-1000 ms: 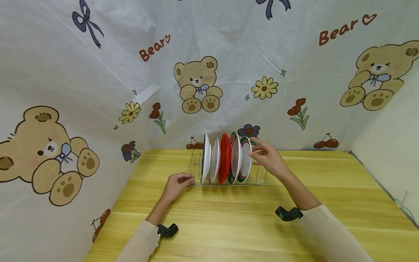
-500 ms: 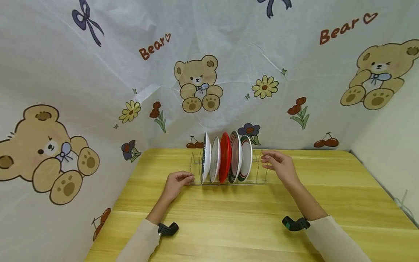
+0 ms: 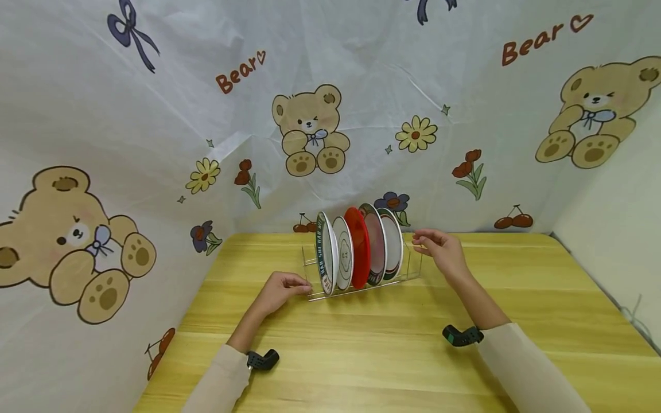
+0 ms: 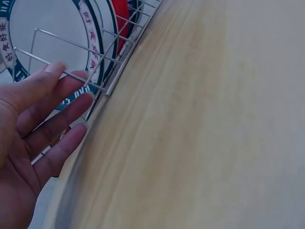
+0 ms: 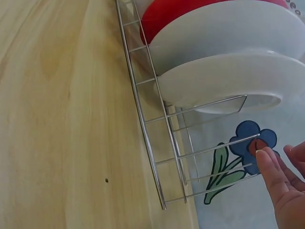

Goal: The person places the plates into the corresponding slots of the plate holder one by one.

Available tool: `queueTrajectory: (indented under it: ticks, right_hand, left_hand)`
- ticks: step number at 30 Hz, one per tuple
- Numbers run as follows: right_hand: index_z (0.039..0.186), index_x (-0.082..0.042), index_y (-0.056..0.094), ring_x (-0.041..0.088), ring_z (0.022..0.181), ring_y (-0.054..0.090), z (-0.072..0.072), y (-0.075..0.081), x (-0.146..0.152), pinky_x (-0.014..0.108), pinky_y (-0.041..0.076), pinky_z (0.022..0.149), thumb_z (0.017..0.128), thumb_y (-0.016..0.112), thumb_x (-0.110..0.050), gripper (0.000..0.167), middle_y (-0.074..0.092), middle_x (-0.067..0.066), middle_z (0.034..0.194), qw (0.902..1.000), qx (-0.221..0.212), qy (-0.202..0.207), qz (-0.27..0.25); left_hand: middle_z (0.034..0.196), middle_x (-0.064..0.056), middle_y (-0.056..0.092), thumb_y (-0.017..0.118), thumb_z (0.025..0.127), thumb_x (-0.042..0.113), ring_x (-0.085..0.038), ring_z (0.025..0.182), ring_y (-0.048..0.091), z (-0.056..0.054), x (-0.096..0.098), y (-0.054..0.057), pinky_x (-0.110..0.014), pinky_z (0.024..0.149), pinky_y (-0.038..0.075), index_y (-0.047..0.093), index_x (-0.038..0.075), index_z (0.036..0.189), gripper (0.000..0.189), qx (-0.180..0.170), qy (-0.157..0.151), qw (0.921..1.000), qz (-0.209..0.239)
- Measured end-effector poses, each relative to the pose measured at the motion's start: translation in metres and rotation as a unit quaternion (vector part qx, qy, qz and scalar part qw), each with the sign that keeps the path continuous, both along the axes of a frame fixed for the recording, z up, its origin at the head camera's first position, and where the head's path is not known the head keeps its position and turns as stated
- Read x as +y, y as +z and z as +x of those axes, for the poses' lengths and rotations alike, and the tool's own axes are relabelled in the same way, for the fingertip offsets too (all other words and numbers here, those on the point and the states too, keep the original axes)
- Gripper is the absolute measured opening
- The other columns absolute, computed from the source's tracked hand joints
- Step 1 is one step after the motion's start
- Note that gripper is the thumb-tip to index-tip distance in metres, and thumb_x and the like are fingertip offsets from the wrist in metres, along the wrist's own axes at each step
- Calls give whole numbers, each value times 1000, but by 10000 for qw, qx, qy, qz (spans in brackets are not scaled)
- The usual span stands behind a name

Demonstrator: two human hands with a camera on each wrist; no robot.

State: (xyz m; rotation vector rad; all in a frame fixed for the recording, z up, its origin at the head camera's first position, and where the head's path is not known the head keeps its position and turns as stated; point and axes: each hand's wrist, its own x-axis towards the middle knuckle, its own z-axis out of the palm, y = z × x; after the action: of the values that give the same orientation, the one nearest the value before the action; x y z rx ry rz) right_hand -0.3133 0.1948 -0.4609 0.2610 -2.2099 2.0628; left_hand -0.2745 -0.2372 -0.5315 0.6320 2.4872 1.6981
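Note:
Several plates stand on edge in a metal wire dish rack point(image 3: 356, 290), which sits slanted on the table with its left end nearer me. From left they are a green-rimmed lettered plate point(image 3: 324, 252), a small white plate point(image 3: 343, 252), a red plate point(image 3: 357, 246), a larger dark-patterned plate point(image 3: 374, 246) and a white plate with a green and red rim point(image 3: 393, 241). My left hand point(image 3: 281, 291) pinches the rack's left end wire between thumb and index finger, other fingers spread. My right hand point(image 3: 443, 252) is at the right end, fingertips point(image 5: 264, 160) against the end wire, thumb apart.
The light wooden table point(image 3: 356, 355) extends around the rack. A white cloth point(image 3: 372, 97) printed with bears and flowers hangs right behind it and along the left. A pale wall point(image 3: 614, 229) stands at the right.
The right hand has left the rightmost plate and come down to the rack's right end. The rack has turned with its plates, its left end toward me, its right end back.

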Motion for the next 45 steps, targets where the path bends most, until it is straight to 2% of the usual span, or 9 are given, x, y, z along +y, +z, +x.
queueTrajectory:
  ticks: [5,9,12,16,21,25,31,40,45]
  right_hand:
    - [129,17,57,13,99,69,-10,1,2,29,58,87,105,54,-6,33,69,4,108,9999,6,76,-74]
    - [130,17,55,11,99,69,-18,-1,4,30,57,89,105,55,-6,34,67,12,114,9998,32,160,-99]
    - [131,14,56,11,101,69,-22,-2,6,31,56,91,105,55,-9,35,67,12,117,9995,97,281,-139]
    - [139,6,55,15,109,69,-16,0,9,33,55,92,106,56,-22,43,66,18,127,9983,193,420,-358]
    - [149,-3,48,18,115,68,12,0,3,32,56,90,107,52,-31,51,59,24,139,9970,475,416,-439]
    - [153,-5,43,12,115,67,32,1,-8,31,57,90,109,49,-29,50,53,29,144,9970,592,413,-295]
    - [153,-1,42,8,119,63,46,1,-22,30,57,90,108,52,-18,49,48,32,146,9960,732,514,-91]
    - [150,-6,49,11,118,64,41,-3,-26,22,55,90,98,62,3,54,55,29,139,9938,922,517,343]
    - [144,-3,55,1,106,67,33,-9,-19,19,56,86,99,64,-2,46,61,29,133,9945,825,308,564]
  left_hand:
    - [104,-9,77,73,94,10,-21,98,73,1,1,7,-31,86,59,79,3,105,14,-281,-873,9958,29]
    - [115,-11,75,68,96,4,-22,105,72,4,0,16,-31,90,58,75,2,118,23,-675,-1745,9820,-256]
    - [122,-9,72,66,98,5,-22,109,71,7,-2,26,-31,93,57,71,2,126,29,-889,-2075,9724,-586]
    - [118,-13,73,66,100,12,-27,110,70,7,-14,36,-31,94,56,69,-3,126,30,-1138,-1586,9791,-575]
    - [111,-23,73,64,101,13,-38,105,70,-1,-32,32,-40,91,59,67,-11,122,32,-952,-64,9954,17]
    - [130,-24,65,60,104,13,-38,120,63,-6,-27,23,-45,98,54,57,-6,137,39,-656,750,9949,165]
    - [154,-24,42,48,108,5,-39,142,42,-10,-11,8,-48,114,38,36,-2,154,49,-558,110,9982,184]
    - [143,-16,57,52,105,5,-30,137,50,-9,-9,5,-35,113,40,55,-2,142,37,-516,-172,9985,79]
    - [134,-14,64,56,105,8,-26,130,57,-6,-16,11,-27,106,46,65,0,133,31,-809,-843,9930,-168]
